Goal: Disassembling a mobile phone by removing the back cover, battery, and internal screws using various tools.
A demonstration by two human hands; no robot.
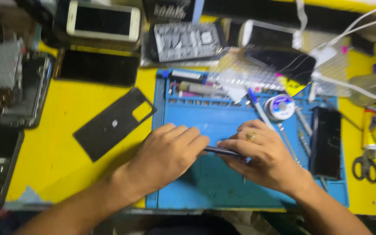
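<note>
We have both hands closed on the dark phone [223, 151] edge-up over the blue mat [205, 187], left hand [166, 154] bracing, right hand [260, 154] pinching its edge, seemingly prying it apart, which likely needs steady, gentle pressure

Bright, even light falls from overhead on the yellow worktop [66, 130]. The whole view is softly motion-blurred, worst along the top edge. Both hands cast dim shadows onto the blue mat [205, 187]; corners darken.
</note>
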